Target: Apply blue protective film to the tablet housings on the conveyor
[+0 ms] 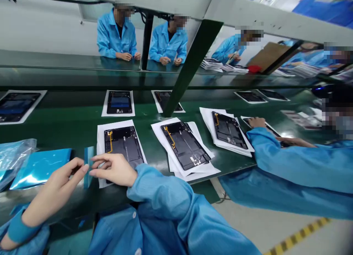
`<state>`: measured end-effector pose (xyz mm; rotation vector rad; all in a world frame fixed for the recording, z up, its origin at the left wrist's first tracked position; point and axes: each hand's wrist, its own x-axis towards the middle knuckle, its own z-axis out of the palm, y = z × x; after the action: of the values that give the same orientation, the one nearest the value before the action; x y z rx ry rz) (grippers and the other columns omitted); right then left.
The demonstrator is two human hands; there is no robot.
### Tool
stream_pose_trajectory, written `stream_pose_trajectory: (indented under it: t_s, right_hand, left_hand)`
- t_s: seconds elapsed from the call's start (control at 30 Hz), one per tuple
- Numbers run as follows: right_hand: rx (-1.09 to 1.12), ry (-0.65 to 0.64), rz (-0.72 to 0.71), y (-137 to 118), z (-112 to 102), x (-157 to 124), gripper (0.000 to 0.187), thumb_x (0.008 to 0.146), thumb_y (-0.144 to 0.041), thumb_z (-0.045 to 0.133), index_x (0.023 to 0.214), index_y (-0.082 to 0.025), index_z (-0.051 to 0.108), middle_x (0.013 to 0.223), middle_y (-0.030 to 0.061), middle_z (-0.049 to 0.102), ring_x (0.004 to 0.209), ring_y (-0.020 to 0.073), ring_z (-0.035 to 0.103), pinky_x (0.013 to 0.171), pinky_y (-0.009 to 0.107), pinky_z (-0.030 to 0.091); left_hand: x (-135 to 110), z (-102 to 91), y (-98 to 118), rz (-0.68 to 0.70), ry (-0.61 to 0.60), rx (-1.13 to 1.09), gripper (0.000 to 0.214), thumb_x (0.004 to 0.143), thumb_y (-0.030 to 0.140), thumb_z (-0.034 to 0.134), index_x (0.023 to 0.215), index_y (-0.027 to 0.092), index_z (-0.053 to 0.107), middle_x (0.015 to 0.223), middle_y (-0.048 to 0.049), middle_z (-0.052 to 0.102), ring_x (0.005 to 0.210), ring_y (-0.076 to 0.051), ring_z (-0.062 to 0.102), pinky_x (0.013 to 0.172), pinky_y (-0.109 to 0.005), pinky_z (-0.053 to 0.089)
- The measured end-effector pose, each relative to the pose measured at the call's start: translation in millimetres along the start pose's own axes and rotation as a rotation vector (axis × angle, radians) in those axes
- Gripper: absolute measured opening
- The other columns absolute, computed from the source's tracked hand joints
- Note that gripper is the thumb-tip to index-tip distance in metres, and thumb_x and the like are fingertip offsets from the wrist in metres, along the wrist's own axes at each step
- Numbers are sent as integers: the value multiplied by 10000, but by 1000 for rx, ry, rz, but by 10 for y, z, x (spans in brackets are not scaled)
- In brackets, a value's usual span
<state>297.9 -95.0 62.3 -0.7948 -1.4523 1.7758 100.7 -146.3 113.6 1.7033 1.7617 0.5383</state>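
My left hand (59, 181) pinches a narrow blue film strip (89, 152) between thumb and forefinger, holding it upright above the bench edge. From the other side, my right hand (117, 168) has its bent fingertips closed at the strip's right edge; the exact contact is hard to make out. Under and behind my right hand, a dark tablet housing (129, 142) with a yellow flex cable lies on white sheets, partly covered by the hand. To the left is a stack of shiny blue film (41, 168), beside a clear plastic bag (16, 155).
More tablet housings (190, 148) on white paper lie along the green bench (74, 130). A dark green post (190, 67) slants up from it. At right, a co-worker's sleeve (289, 155) reaches over another housing. Several people in blue work across the bench.
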Motion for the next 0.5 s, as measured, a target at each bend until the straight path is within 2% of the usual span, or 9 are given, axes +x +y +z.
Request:
stream_pose_trajectory:
  t_s: [0.07, 0.2, 0.37, 0.43, 0.5]
  right_hand:
    - [15, 22, 10, 19, -12, -23, 626, 615, -519, 924, 1141, -213, 777, 936, 10, 748, 796, 177, 702, 773, 301, 575]
    - [-8, 30, -14, 23, 5, -34, 751, 543, -449, 971, 1226, -228, 751, 1067, 31, 759, 893, 196, 717, 811, 294, 578]
    - [58, 38, 10, 85, 87, -29, 648, 562, -506, 942, 1103, -183, 792, 978, 47, 771, 751, 179, 699, 748, 323, 602]
    - [7, 129, -11, 100, 89, -22, 524, 568, -532, 926, 952, -195, 808, 866, 21, 767, 744, 182, 690, 768, 337, 599]
    - [-42, 278, -31, 81, 27, -22, 446, 571, -529, 920, 849, -206, 790, 807, 3, 753, 765, 182, 680, 810, 347, 586]
  left_hand:
    - [13, 23, -30, 2, -12, -29, 486, 910, 730, 473, 857, 254, 554, 704, 50, 466, 669, -175, 466, 642, -279, 390]
    - [41, 77, -44, 41, -30, -105, 485, 902, 718, 508, 864, 241, 585, 759, 35, 510, 730, -179, 477, 662, -272, 396]
    - [47, 119, -101, 73, -88, -187, 484, 894, 712, 534, 820, 237, 586, 727, 31, 480, 711, -174, 474, 643, -263, 411]
    - [48, 68, -142, 81, -64, -179, 470, 897, 701, 535, 792, 244, 570, 709, 32, 471, 688, -173, 472, 619, -262, 414]
    - [56, -69, -200, 111, 7, -101, 434, 919, 667, 516, 779, 258, 550, 681, 39, 478, 653, -172, 475, 601, -263, 419]
